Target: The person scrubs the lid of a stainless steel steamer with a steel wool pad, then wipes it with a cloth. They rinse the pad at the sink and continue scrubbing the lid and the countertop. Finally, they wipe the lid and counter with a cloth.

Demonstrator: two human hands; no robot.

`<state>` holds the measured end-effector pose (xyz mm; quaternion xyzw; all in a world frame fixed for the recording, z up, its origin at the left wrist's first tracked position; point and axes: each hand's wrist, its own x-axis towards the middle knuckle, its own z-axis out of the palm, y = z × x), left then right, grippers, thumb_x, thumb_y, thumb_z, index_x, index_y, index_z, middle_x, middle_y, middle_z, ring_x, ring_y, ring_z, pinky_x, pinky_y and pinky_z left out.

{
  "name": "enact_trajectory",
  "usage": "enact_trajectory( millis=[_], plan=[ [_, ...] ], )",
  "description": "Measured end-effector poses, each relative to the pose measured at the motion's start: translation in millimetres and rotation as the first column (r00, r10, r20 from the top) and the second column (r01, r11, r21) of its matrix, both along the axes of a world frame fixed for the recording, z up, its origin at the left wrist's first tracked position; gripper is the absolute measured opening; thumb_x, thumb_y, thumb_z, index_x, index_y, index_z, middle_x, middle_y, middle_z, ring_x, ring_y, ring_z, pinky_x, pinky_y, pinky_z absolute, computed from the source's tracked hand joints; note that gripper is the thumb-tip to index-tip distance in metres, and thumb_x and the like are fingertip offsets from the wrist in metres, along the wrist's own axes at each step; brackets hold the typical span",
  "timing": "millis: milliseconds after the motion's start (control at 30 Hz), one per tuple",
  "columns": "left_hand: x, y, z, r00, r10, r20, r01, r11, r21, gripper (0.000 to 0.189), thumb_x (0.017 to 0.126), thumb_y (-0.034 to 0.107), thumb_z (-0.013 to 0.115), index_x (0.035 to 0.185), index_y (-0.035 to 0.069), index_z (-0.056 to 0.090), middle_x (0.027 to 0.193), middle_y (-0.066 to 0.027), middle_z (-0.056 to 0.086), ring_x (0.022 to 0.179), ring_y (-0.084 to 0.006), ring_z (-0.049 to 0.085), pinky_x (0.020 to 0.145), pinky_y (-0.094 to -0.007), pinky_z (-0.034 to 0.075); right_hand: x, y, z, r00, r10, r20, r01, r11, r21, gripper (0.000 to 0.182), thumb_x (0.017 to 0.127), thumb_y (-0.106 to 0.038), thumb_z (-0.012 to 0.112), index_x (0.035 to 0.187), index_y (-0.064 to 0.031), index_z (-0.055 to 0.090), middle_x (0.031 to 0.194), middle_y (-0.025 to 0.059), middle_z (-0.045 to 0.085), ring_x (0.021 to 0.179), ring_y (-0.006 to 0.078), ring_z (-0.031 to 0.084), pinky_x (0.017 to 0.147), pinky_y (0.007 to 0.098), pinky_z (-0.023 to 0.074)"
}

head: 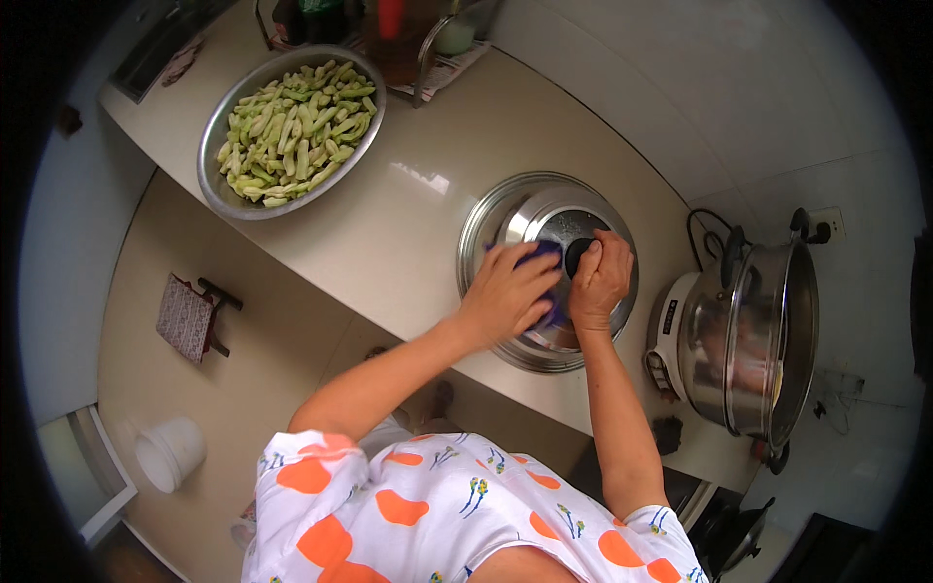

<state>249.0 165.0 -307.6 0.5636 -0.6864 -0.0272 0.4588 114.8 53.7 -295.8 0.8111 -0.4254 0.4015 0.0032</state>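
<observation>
A domed steel lid (521,218) with a dark central panel lies within a wider shiny round steel rim (470,251) on the counter. My right hand (601,280) grips the black knob (578,255) at the lid's top. Pressed to the lid's left side is a purple cloth (543,313), held under the bent fingers of my left hand (510,291). That hand is slightly blurred and covers much of the cloth. Whether the outer rim belongs to a basin, a tray or the lid itself I cannot tell.
Cut green vegetable pieces fill a large steel bowl (211,182) on the counter (408,240). To the right stands an electric steamer pot (707,350) with steel tiers. Behind the bowl is a metal rack (423,58). A cloth-covered stool (186,317) and a white bucket (171,453) are on the floor.
</observation>
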Motion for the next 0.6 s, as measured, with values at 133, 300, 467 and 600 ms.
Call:
enact_trajectory(
  millis=[133, 300, 467, 600],
  plan=[
    [14.9, 17.4, -28.4, 0.976, 0.108, -0.19, -0.101, 0.994, 0.047, 0.037, 0.077, 0.009, 0.063, 0.113, 0.008, 0.064, 0.125, -0.0102, 0.059, 0.115, -0.0339, 0.053, 0.098, -0.0431, 0.043, 0.5, 3.4, 5.0, 1.0, 0.01, 0.006, -0.01, 1.0, -0.006, 0.016, 0.09, -0.011, 0.052, 0.1, -0.0032, 0.062, 0.102, 0.0134, 0.063, 0.092, 0.0352, 0.057, 0.083, 0.0431, 0.0459],
    [100.6, -87.5, -36.9, 0.996, 0.074, 0.049, -0.078, 0.994, 0.078, 0.03, 0.075, 0.001, 0.056, 0.103, 0.002, 0.067, 0.119, -0.0122, 0.063, 0.115, -0.032, 0.053, 0.096, -0.0436, 0.044, 6.9, 4.2, 4.4, 0.999, 0.032, 0.01, -0.032, 0.999, -0.019, 0.015, 0.089, -0.01, 0.052, 0.098, -0.0035, 0.062, 0.1, 0.0128, 0.063, 0.091, 0.035, 0.057, 0.081, 0.0432, 0.0461],
    [102.5, -54.5, -28.6, 0.963, 0.06, 0.263, -0.144, 0.939, 0.314, 0.029, 0.075, -0.001, 0.055, 0.1, 0.003, 0.068, 0.114, -0.0094, 0.063, 0.112, -0.0303, 0.052, 0.092, -0.0401, 0.043, 3.0, 3.9, 0.2, 1.0, -0.02, 0.01, 0.02, 1.0, -0.012, 0.014, 0.086, -0.011, 0.055, 0.097, -0.0047, 0.062, 0.098, 0.0119, 0.064, 0.09, 0.0341, 0.057, 0.081, 0.0433, 0.0466],
    [80.9, 7.5, -25.2, 0.94, 0.099, 0.325, -0.186, 0.951, 0.247, 0.022, 0.075, -0.001, 0.057, 0.094, 0.003, 0.067, 0.104, -0.0087, 0.062, 0.102, -0.0295, 0.054, 0.082, -0.0396, 0.044, 3.0, 3.2, 0.8, 0.999, -0.046, 0.027, 0.047, 0.999, -0.017, 0.014, 0.085, -0.013, 0.057, 0.096, -0.0066, 0.062, 0.098, 0.0098, 0.064, 0.09, 0.0324, 0.058, 0.08, 0.0427, 0.0474]
  ],
)
